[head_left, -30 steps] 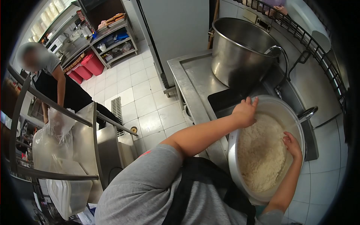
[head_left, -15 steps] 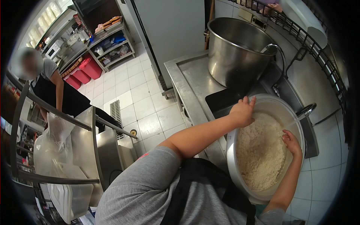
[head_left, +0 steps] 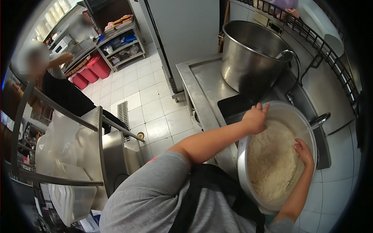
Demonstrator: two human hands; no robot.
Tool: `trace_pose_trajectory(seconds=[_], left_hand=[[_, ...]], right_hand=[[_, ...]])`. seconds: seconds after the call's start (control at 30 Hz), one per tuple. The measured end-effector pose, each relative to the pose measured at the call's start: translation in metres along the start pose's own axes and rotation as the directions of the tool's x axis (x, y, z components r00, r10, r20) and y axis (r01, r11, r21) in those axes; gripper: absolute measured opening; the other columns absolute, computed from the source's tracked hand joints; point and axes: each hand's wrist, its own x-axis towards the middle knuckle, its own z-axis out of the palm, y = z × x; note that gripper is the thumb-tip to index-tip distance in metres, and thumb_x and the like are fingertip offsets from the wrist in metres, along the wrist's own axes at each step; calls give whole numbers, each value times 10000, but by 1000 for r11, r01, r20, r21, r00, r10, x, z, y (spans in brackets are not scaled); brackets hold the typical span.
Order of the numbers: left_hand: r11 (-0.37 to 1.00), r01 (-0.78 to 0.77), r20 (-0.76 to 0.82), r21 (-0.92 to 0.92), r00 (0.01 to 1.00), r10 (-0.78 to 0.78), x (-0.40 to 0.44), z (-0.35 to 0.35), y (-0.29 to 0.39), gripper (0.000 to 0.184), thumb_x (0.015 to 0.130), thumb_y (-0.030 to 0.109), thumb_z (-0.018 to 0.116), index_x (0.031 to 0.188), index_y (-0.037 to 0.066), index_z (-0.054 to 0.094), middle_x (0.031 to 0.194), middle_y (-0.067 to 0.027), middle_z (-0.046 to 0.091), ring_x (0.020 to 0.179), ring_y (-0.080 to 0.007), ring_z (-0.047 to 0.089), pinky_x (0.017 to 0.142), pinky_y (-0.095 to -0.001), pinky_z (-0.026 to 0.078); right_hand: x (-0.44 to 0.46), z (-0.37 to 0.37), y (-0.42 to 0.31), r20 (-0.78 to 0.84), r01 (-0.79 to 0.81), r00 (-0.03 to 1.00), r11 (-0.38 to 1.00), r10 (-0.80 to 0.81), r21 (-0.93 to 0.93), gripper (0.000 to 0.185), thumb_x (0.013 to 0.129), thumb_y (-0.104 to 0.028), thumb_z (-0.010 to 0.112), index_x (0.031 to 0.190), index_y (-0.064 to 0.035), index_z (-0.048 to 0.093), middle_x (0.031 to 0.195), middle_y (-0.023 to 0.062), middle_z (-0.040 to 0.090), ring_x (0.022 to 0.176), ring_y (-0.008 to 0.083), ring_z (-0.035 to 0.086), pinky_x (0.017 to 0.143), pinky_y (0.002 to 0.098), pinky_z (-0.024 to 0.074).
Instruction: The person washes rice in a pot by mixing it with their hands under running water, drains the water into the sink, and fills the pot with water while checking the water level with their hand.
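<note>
A large round tub (head_left: 244, 165) rests tilted at the sink, with pale, lumpy, grain-like contents (head_left: 272, 159) inside. My left hand (head_left: 255, 119) lies across its upper left rim, fingers apart, holding nothing I can see. Inside the tub at the right, my right hand (head_left: 304, 151) is empty with its fingers loosely spread, over the edge of the contents. A curved metal tap (head_left: 321, 119) reaches over the right rim, and a thin clear stream seems to fall from it into the tub.
A tall steel pot (head_left: 250, 58) stands on the steel counter (head_left: 202, 79) behind the tub. A wire rack (head_left: 322, 42) hangs at the upper right. At the left are a metal cart (head_left: 87, 145), plastic bins (head_left: 72, 196) and another person (head_left: 64, 89) in a dark apron.
The other person has raised an arm from the plastic bag on the cart, and someone blurred now shows behind. My hands stay in nearly the same places at the tub; the view has shifted slightly.
</note>
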Motion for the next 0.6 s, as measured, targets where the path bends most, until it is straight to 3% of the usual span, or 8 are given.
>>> trace_pose_trajectory(seconds=[0.27,0.47,0.53,0.6], left_hand=[[1000,7,7,-5,1000,-7,-1,-3,1,897,682,274,716,1395,57,217,1274,-229,383,1103,-353,469,902,-391,448],[998,4,-36,56,999,-2,3,6,-1,897,645,273,741,1368,38,263,1193,-221,434,1022,-348,518,814,-410,493],[999,18,-38,38,999,-17,0,2,0,886,645,229,732,1371,37,261,1173,-210,440,1031,-340,512,819,-401,491],[999,27,-18,-24,999,-27,-4,-2,1,873,658,189,705,1384,37,244,1177,-211,436,1061,-339,492,862,-391,471]], right_hand=[[2,1,3,9,-10,1000,999,10,30,419,819,-90,603,1225,-57,505,933,56,574,889,136,538,823,251,423],[3,-1,12,18,102,995,993,-102,-51,358,851,-118,564,1199,-53,512,944,43,570,884,133,529,807,254,422],[7,-2,16,39,90,995,992,-87,-89,350,859,-124,549,1203,-73,510,946,38,568,870,123,523,758,250,427],[-2,3,-5,4,-18,1000,1000,18,18,384,843,-113,563,1222,-96,502,968,38,558,853,121,517,705,247,423]])
